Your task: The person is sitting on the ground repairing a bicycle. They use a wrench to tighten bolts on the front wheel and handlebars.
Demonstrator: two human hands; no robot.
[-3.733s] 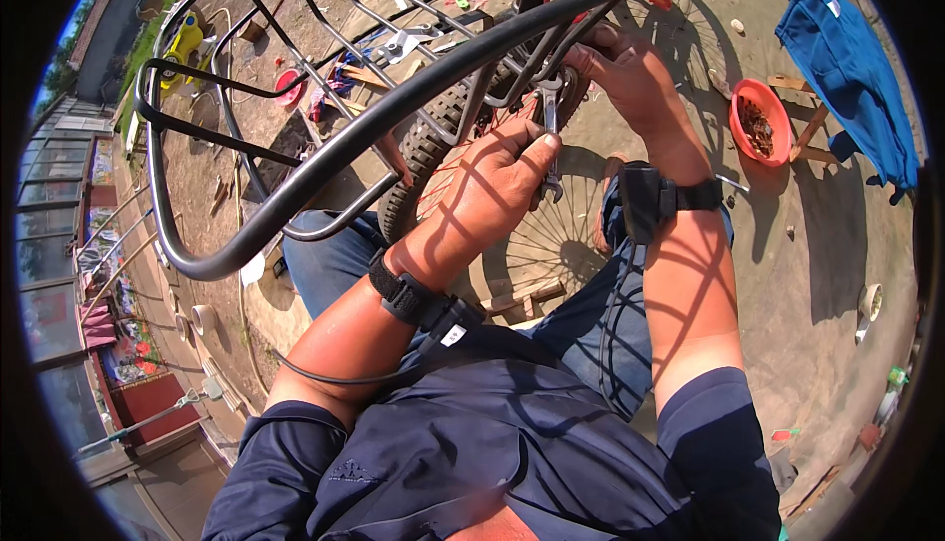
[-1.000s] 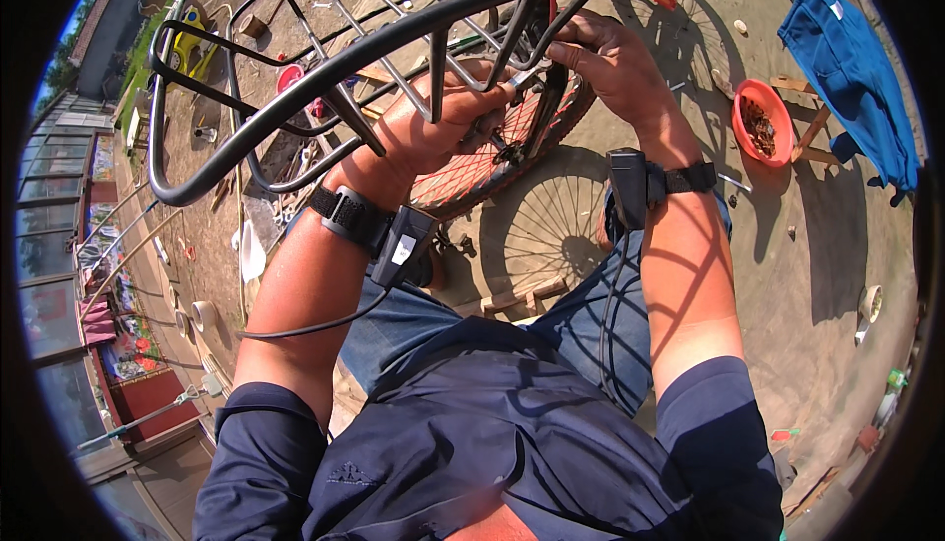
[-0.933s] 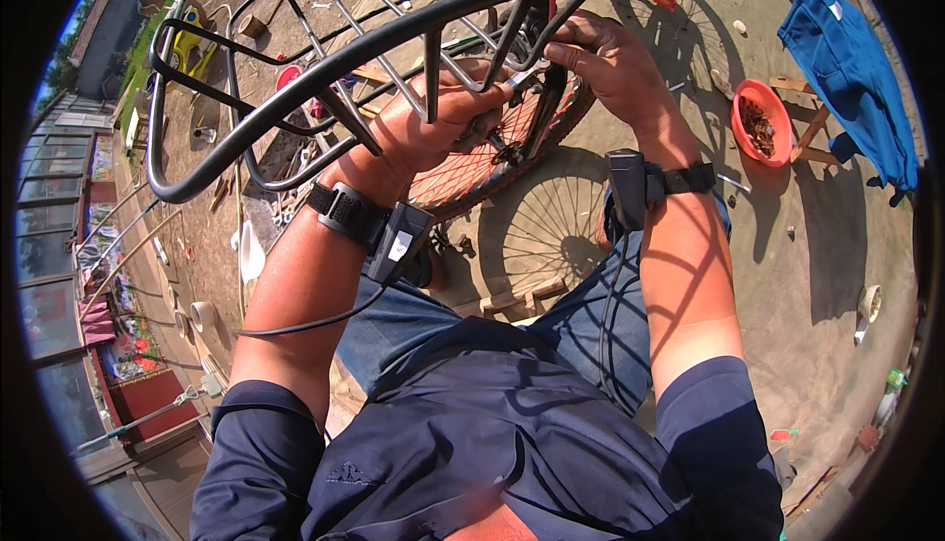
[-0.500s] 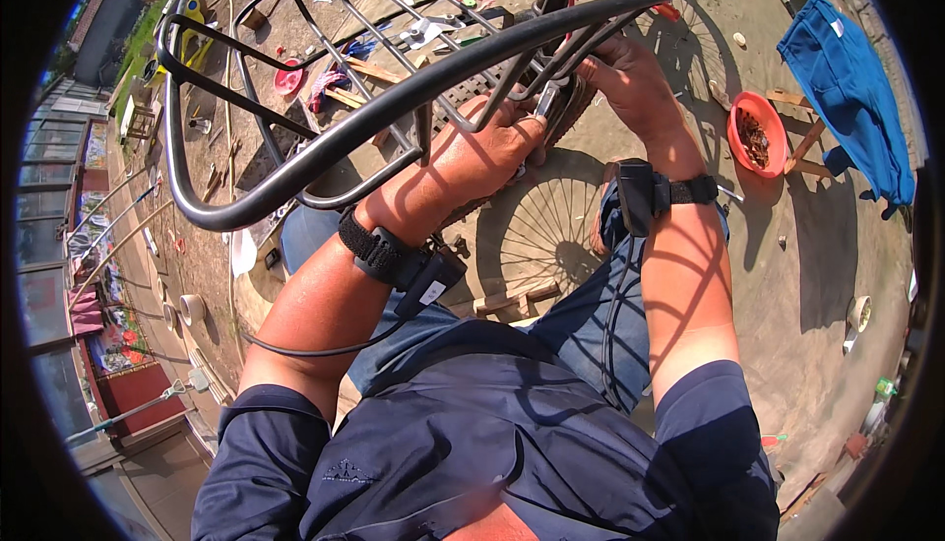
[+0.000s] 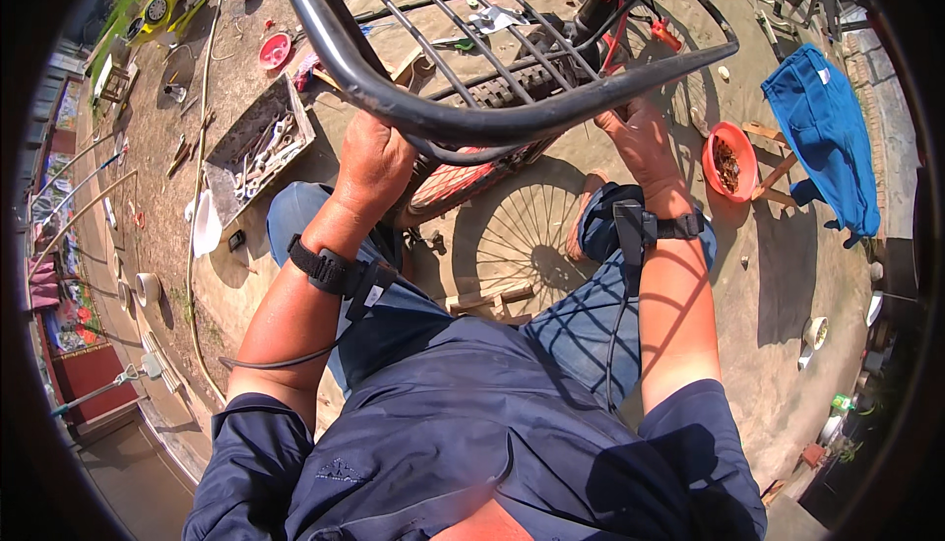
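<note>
A black tubular bicycle rack point(image 5: 463, 120) spans the upper middle of the head view, over the knobbly tyre of a bicycle wheel point(image 5: 458, 187). My left hand point(image 5: 374, 162) is closed round the rack's thick rim at its near left corner; the fingertips are hidden. Farther right, my right hand point(image 5: 645, 142) has its thumb and fingers closed at the underside of the same rim, partly covered by it. Behind the rack are the red-and-black parts of the bicycle frame point(image 5: 615, 14).
At left lies a metal tray point(image 5: 224, 147) of wrenches and other tools, with a red bowl point(image 5: 275, 51) beyond it. To the right stand a red basin point(image 5: 711, 162) of small brown pieces and a wooden stool draped with blue cloth point(image 5: 822, 127). A hose point(image 5: 202, 137) runs along the ground.
My left hand has moved left from the rack's middle bracket to its corner. The rack has shifted right and turned. My right hand has come slightly nearer, along the rim.
</note>
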